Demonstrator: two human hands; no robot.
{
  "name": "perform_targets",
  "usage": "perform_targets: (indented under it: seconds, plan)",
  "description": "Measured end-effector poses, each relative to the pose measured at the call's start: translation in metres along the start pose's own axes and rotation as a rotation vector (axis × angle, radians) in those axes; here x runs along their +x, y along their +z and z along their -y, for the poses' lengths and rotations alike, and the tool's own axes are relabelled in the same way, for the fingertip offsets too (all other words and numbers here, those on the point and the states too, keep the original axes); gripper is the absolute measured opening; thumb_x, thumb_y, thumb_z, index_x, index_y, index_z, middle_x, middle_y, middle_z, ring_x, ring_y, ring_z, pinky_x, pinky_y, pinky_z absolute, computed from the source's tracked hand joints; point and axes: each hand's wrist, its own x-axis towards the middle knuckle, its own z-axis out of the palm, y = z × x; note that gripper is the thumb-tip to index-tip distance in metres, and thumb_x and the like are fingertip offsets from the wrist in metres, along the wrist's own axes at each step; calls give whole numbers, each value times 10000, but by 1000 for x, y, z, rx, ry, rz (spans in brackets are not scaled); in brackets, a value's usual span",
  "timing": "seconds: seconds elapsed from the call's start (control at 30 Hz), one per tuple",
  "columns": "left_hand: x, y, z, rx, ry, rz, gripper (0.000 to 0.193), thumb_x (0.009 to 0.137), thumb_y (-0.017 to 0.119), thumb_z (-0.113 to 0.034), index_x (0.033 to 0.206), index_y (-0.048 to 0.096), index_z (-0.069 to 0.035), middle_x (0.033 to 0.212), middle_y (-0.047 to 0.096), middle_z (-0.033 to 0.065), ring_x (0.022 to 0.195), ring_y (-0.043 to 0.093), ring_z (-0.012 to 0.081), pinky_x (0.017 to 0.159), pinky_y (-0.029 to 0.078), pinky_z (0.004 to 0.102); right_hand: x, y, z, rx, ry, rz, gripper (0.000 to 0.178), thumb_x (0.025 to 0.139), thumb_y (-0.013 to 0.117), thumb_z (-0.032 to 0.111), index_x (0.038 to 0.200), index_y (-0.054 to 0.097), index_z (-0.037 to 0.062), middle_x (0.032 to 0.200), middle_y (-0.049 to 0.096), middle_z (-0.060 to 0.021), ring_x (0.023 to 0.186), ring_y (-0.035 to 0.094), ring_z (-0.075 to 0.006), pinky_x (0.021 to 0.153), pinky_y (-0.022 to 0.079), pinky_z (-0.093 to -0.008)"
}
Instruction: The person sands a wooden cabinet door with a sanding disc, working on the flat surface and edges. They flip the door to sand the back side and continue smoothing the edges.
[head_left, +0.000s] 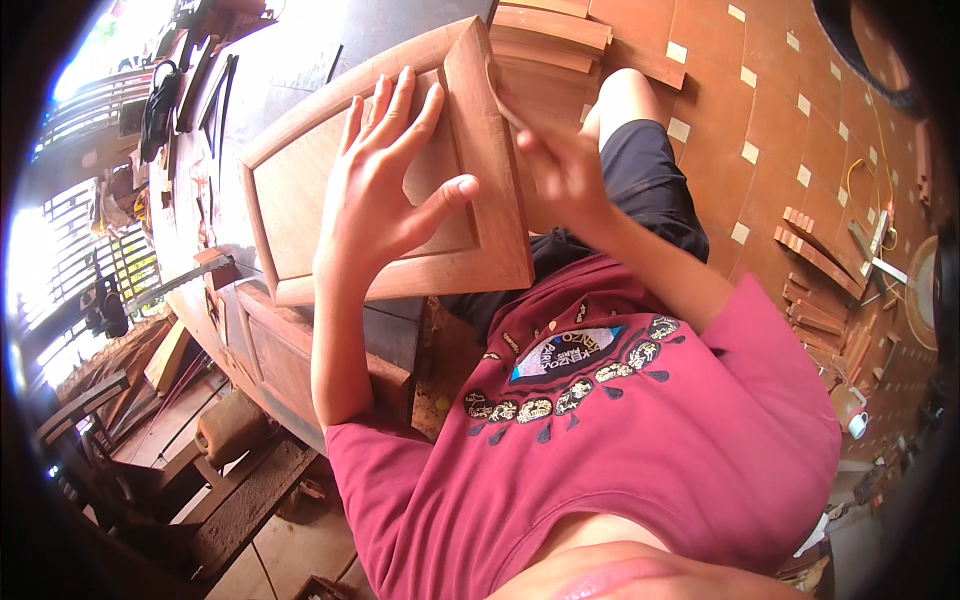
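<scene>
A framed wooden cabinet door (290,205) with a recessed panel lies tilted across the edge of a dark work table. My left hand (385,175) rests flat on its face, fingers spread and thumb out to the side. At the door's right edge is my right hand (568,170), smeared by motion, with its fingers curled. A thin brown strip (505,98) runs from those fingers along the door's outer edge; its kind is hard to make out. My right forearm reaches in over my lap.
Another wooden panel (265,345) leans below the table's near side. Curved wooden pieces (550,40) lie beyond the door, and more cut pieces (815,255) are on the tiled floor at right. A yellowish plastic jug (228,432) sits at lower left by a dark wooden beam (245,515).
</scene>
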Motion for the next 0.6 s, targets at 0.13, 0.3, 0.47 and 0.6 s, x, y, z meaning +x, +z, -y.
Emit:
perform_targets:
  seconds: [0.13, 0.3, 0.47, 0.6]
  plan:
    - [2, 0, -3, 3, 17, -7, 916, 875, 717, -651, 1489, 563, 12, 1562, 473, 318, 1507, 367, 506, 1271, 228, 566, 13, -13, 2, -137, 276, 166, 429, 1042, 572, 45, 1469, 609, 30, 1377, 694, -199, 1230, 703, -239, 1003, 524, -332]
    - [1, 1, 0, -3, 28, -44, 913, 865, 734, -639, 1471, 574, 24, 1555, 486, 311, 1497, 378, 513, 1265, 263, 547, 41, -3, -3, -121, 303, 133, 495, 1025, 541, 8, 1519, 557, 36, 1414, 663, -228, 1208, 717, -262, 967, 526, -325]
    - [-1, 2, -1, 15, 28, -55, 950, 831, 741, -684, 1459, 588, 13, 1568, 488, 280, 1490, 393, 506, 1245, 307, 546, -1, -11, -22, -216, -158, 114, 540, 1002, 529, -27, 1539, 530, 21, 1442, 640, -241, 1227, 706, -285, 995, 519, -334]
    - [-1, 2, 1, 40, 40, -55, 955, 823, 760, -669, 1473, 576, 6, 1568, 491, 272, 1483, 399, 516, 1249, 302, 546, 32, -8, -26, -193, 230, 99, 491, 1034, 580, 47, 1525, 559, 72, 1434, 657, -198, 1280, 671, -291, 1085, 481, -327]
